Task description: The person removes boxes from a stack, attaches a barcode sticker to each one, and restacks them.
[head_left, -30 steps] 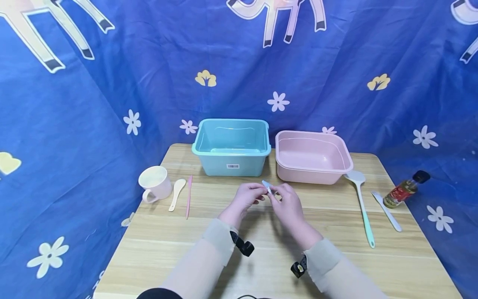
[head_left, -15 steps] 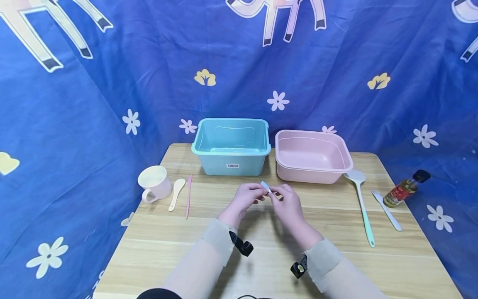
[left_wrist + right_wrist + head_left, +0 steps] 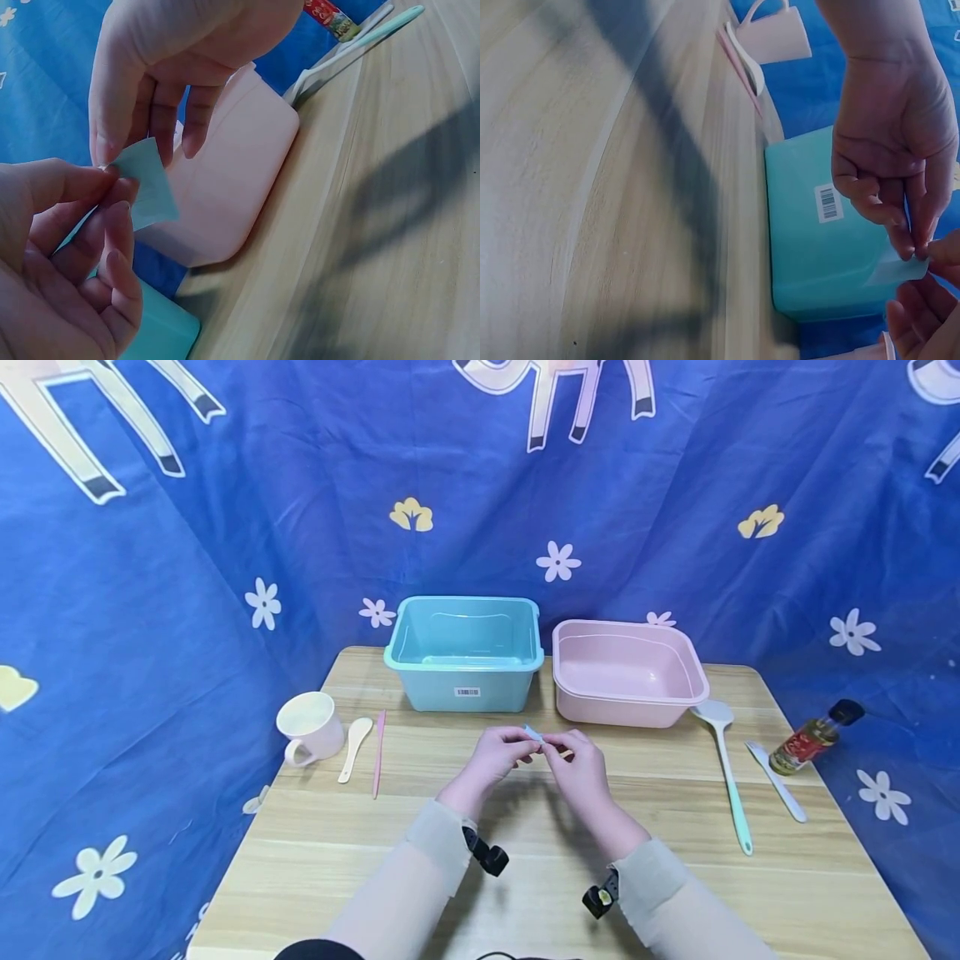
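Observation:
Above the middle of the table, both hands meet at a small thin pale-blue slip (image 3: 533, 734), its material unclear. My left hand (image 3: 497, 755) pinches one edge between thumb and forefinger, as the left wrist view shows, where the slip (image 3: 150, 186) hangs out as a flat square. From the other side my right hand (image 3: 582, 770) pinches the same edge, fingertips against those of the left. In the right wrist view the left hand (image 3: 892, 127) comes from above and the slip (image 3: 897, 271) is partly hidden by fingers.
Behind the hands stand a teal basin (image 3: 468, 692) and a pink basin (image 3: 626, 714). Leftward lie a white mug (image 3: 321, 731), a cream spoon (image 3: 356, 750) and a pink stick-like utensil (image 3: 379, 755). Rightward are a spatula (image 3: 729, 785), a pale-blue knife (image 3: 778, 787) and a bottle (image 3: 806, 749).
The pale-blue slip has tilted between the fingers and appears narrower in the head view. Both hands stay nearly in place, with small finger movements.

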`<state>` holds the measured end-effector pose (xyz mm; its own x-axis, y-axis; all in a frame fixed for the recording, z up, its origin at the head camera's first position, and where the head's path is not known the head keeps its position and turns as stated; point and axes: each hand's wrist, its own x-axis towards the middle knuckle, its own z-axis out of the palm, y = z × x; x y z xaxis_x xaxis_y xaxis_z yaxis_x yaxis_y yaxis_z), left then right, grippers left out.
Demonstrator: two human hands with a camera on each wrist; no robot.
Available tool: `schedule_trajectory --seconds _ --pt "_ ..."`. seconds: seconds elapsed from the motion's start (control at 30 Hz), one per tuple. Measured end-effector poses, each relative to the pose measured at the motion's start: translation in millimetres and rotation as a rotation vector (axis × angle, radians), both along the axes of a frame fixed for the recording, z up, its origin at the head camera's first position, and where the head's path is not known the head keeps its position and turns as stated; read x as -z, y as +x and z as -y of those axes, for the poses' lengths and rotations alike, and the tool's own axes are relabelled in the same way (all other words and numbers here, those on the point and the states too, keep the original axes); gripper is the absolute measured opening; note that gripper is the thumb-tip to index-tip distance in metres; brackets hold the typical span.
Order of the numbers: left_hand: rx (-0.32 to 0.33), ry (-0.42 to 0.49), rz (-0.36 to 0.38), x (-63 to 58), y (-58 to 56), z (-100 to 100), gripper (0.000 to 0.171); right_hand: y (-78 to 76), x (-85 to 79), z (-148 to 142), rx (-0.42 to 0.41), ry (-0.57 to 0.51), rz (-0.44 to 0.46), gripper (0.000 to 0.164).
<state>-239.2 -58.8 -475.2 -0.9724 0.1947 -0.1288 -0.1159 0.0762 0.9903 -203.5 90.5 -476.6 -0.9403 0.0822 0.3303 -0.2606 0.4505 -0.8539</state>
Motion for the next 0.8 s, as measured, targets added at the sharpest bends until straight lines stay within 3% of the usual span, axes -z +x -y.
schedule_trajectory --seconds 0.2,0.5,0.8 --pt "-0.010 -0.019 -0.027 -1.8 1.5 -1 0.012 -0.1 0.2 -1 0.014 -0.064 0.056 0.010" --pt "-0.032 -0.005 0.004 -1.2 1.4 -2 0.006 -3.2 3.4 -4 0.066 -0.075 0.144 0.008" --pt "-0.144 0.045 0.019 0.5 -1.5 -1 0.009 -4.5 0.8 -11 0.074 -0.190 0.210 0.010"
